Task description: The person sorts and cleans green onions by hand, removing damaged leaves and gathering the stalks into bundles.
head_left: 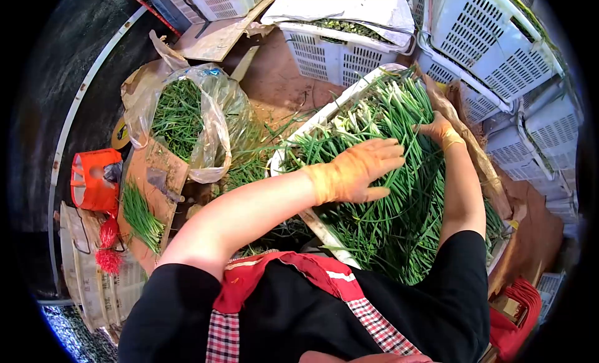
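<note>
A large heap of chives (399,225), long and green with pale stem ends, fills a white crate (331,107) in front of me. My left hand (362,169), in an orange-yellow glove, lies over the heap with its fingers stretched out and the thumb apart. Nothing is held in it. At the right side of the heap, my right hand (440,131), gloved alike, rests among the stalks. Its thumb points left across them, while the other fingers are partly hidden by leaves. Brown paper or card (465,129) lines the crate's right side.
On the left stands a clear plastic bag (215,122) of loose greens. A small chive bundle (141,216) lies on a board (163,160) near an orange container (95,179). White crates (349,57) stand behind, with stacked crates (493,41) at the right.
</note>
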Action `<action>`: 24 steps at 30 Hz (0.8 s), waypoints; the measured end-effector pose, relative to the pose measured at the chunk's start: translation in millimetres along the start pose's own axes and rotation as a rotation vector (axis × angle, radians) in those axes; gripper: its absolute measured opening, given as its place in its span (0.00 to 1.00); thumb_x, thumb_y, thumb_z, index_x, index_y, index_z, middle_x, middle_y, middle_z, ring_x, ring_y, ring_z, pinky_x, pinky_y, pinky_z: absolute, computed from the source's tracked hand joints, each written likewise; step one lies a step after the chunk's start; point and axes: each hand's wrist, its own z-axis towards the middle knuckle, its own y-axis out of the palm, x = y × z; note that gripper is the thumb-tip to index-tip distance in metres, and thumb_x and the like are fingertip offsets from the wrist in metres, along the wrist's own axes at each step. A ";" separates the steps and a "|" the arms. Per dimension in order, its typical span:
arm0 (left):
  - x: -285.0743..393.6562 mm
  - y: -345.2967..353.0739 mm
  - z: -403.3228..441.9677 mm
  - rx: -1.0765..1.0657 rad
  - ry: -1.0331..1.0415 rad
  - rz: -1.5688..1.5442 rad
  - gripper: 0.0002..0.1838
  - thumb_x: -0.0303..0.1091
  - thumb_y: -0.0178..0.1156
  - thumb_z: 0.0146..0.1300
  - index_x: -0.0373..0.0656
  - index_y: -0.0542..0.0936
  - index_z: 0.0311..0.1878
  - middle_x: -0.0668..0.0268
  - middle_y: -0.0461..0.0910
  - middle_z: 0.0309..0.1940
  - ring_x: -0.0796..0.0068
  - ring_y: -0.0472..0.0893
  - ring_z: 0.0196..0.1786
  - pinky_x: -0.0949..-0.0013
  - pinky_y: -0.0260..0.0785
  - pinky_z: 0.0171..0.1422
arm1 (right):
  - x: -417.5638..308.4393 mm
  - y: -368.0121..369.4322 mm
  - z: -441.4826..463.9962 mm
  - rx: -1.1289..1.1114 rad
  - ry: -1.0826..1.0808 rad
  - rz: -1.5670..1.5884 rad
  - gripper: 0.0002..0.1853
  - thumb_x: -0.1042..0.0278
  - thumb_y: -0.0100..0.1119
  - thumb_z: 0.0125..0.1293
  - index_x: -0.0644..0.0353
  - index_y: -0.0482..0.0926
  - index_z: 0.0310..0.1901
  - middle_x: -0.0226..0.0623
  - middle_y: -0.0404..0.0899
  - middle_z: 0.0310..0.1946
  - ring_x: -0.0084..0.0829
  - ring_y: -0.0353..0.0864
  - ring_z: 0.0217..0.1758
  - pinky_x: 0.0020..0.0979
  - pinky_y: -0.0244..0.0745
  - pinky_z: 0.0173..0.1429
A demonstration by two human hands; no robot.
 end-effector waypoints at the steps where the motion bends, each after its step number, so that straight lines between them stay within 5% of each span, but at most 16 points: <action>1: -13.4 14.8 12.5 -0.008 -0.027 0.114 0.36 0.48 0.60 0.54 0.34 0.66 0.61 0.49 0.64 0.62 0.50 0.60 0.67 0.55 0.50 0.72 | 5.2 -4.1 12.2 -0.221 -0.039 0.061 0.51 0.55 0.79 0.36 0.68 0.63 0.61 0.51 0.70 0.57 0.39 0.74 0.55 0.34 0.68 0.60; 2: -23.2 22.9 20.4 -0.004 -0.086 0.173 0.39 0.53 0.58 0.55 0.34 0.64 0.62 0.48 0.62 0.63 0.50 0.59 0.68 0.55 0.47 0.73 | -0.4 -6.8 10.9 -0.444 -0.080 0.122 0.48 0.55 0.79 0.36 0.68 0.66 0.59 0.50 0.70 0.57 0.39 0.74 0.54 0.33 0.68 0.60; 4: -45.6 39.1 22.8 -0.093 -0.275 0.287 0.42 0.58 0.55 0.56 0.35 0.61 0.65 0.48 0.59 0.66 0.51 0.56 0.70 0.56 0.44 0.74 | -2.3 -6.4 1.9 -0.402 -0.090 0.008 0.43 0.58 0.78 0.38 0.69 0.69 0.57 0.49 0.71 0.56 0.41 0.74 0.55 0.34 0.68 0.59; 6: -48.8 44.9 5.8 -0.187 -0.311 0.357 0.47 0.63 0.51 0.57 0.39 0.53 0.70 0.50 0.51 0.70 0.53 0.50 0.72 0.57 0.39 0.75 | 7.9 0.2 -10.9 0.021 -0.373 -0.414 0.42 0.61 0.77 0.39 0.69 0.69 0.57 0.49 0.72 0.55 0.42 0.73 0.55 0.34 0.67 0.59; 8: -42.5 48.3 -7.5 -0.124 -0.297 0.383 0.47 0.64 0.51 0.56 0.41 0.51 0.71 0.49 0.50 0.70 0.51 0.49 0.73 0.56 0.40 0.75 | 14.2 8.6 -31.5 -0.061 -0.323 0.097 0.38 0.60 0.74 0.41 0.64 0.70 0.56 0.48 0.76 0.47 0.43 0.75 0.51 0.33 0.68 0.57; 11: -37.7 39.8 -15.5 -0.089 -0.259 0.362 0.46 0.63 0.52 0.56 0.41 0.55 0.69 0.46 0.53 0.68 0.47 0.53 0.70 0.54 0.43 0.74 | -7.9 19.9 -85.8 0.111 -0.365 -0.057 0.23 0.66 0.68 0.46 0.60 0.73 0.45 0.44 0.80 0.38 0.38 0.79 0.42 0.32 0.71 0.48; 13: -38.5 33.7 -16.7 -0.060 -0.249 0.362 0.44 0.62 0.53 0.56 0.40 0.58 0.67 0.46 0.56 0.67 0.48 0.55 0.69 0.54 0.45 0.73 | 8.9 44.0 -104.8 0.253 -0.522 -0.120 0.22 0.69 0.68 0.43 0.58 0.73 0.42 0.45 0.77 0.36 0.44 0.77 0.42 0.37 0.72 0.47; 15: -44.3 24.3 -16.4 -0.095 -0.226 0.162 0.37 0.57 0.57 0.56 0.38 0.67 0.61 0.46 0.62 0.63 0.49 0.62 0.65 0.53 0.51 0.70 | 23.9 59.1 -111.0 0.422 -0.704 -0.272 0.26 0.71 0.69 0.39 0.60 0.71 0.45 0.47 0.75 0.38 0.49 0.76 0.42 0.40 0.72 0.47; 16: -39.6 20.9 -18.1 0.096 -0.318 -0.035 0.30 0.54 0.62 0.53 0.36 0.74 0.47 0.44 0.68 0.55 0.48 0.69 0.58 0.56 0.60 0.64 | 25.0 61.3 -111.9 0.482 -0.746 -0.331 0.30 0.73 0.70 0.37 0.63 0.70 0.47 0.49 0.75 0.41 0.51 0.75 0.43 0.40 0.72 0.47; 19: -30.9 2.7 -5.3 0.462 -0.233 0.041 0.24 0.35 0.71 0.45 0.41 0.71 0.44 0.58 0.71 0.44 0.60 0.72 0.46 0.59 0.65 0.53 | 17.7 60.2 -109.0 0.458 -0.734 -0.345 0.29 0.72 0.71 0.35 0.62 0.69 0.43 0.47 0.74 0.39 0.51 0.74 0.42 0.43 0.72 0.45; 22: -3.0 -14.1 48.4 0.268 0.068 0.288 0.49 0.40 0.73 0.38 0.41 0.60 0.65 0.52 0.64 0.61 0.54 0.63 0.65 0.58 0.55 0.69 | 11.7 59.3 -114.5 0.413 -0.683 -0.453 0.28 0.69 0.72 0.36 0.60 0.70 0.42 0.44 0.74 0.36 0.49 0.75 0.40 0.42 0.72 0.42; 24: 0.4 7.4 80.1 -0.116 0.064 0.580 0.60 0.48 0.73 0.35 0.41 0.50 0.71 0.51 0.54 0.69 0.54 0.49 0.73 0.58 0.39 0.76 | 12.2 60.0 -111.0 0.312 -0.667 -0.422 0.27 0.71 0.68 0.40 0.62 0.69 0.45 0.48 0.74 0.40 0.51 0.75 0.40 0.43 0.72 0.44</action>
